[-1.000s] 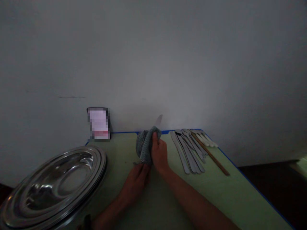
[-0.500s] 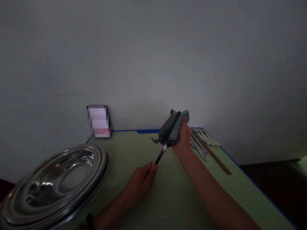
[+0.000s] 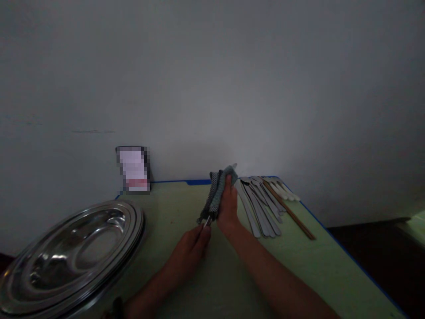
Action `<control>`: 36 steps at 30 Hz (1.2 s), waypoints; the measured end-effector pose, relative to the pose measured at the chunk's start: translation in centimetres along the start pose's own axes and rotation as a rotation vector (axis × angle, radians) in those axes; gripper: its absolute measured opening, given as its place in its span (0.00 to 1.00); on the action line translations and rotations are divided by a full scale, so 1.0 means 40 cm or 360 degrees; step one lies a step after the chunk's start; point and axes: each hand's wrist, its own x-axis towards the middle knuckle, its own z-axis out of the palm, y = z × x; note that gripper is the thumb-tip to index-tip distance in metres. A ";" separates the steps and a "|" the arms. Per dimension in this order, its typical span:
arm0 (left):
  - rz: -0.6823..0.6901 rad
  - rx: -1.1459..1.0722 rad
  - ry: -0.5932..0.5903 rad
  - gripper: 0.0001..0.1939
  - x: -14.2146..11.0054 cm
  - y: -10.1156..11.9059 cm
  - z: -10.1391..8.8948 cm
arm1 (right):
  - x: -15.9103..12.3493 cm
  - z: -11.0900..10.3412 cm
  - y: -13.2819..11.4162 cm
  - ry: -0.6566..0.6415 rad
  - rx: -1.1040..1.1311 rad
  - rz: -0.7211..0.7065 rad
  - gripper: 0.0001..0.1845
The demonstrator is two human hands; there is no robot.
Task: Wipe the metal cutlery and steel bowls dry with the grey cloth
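Note:
My left hand [image 3: 191,246] is closed on the handle of a piece of metal cutlery [image 3: 207,221]; the cloth covers its far end, so I cannot tell its kind. Wrapped round that end is a grey-green checked cloth [image 3: 217,192], gripped by my right hand [image 3: 229,204]. Both hands are close together above the table. Just right of my right hand lies a row of metal cutlery [image 3: 262,212], handles toward me, with spoons among it. Brown chopsticks [image 3: 294,215] and white spoons [image 3: 285,191] lie beyond it.
A stack of round steel plates [image 3: 129,252] stands at the left of the green table [image 3: 166,208], which has a blue edge. A phone with a blurred screen [image 3: 134,168] leans against the grey wall [image 3: 212,88] at the back left.
My right hand and the cloth have moved left and nearer, down along the cutlery toward my left hand. More of the metal cutlery on the right now shows.

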 end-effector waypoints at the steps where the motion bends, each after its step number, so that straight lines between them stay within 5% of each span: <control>1: -0.0025 -0.0012 0.0015 0.21 0.002 0.001 -0.002 | -0.015 0.007 0.005 0.0018 -0.0040 0.0081 0.23; 5: -0.0045 -0.0014 0.0073 0.21 0.006 0.001 -0.007 | -0.040 0.025 0.007 0.0035 -0.0055 0.0203 0.22; 11: 0.0122 0.0164 -0.0024 0.21 0.000 -0.004 0.005 | 0.058 -0.029 -0.105 0.0176 0.0560 0.0262 0.20; 17: 0.0094 -0.0021 -0.0212 0.21 -0.012 0.006 -0.003 | 0.096 -0.073 -0.198 -0.0098 0.0955 0.0258 0.24; 25: 0.0024 -0.0132 -0.0173 0.21 -0.021 -0.001 -0.010 | 0.042 -0.002 -0.136 0.0003 0.0754 0.0233 0.26; 36: -0.0036 -0.0097 -0.0136 0.22 -0.018 0.015 -0.010 | 0.037 0.003 -0.100 0.0034 0.0698 0.0254 0.29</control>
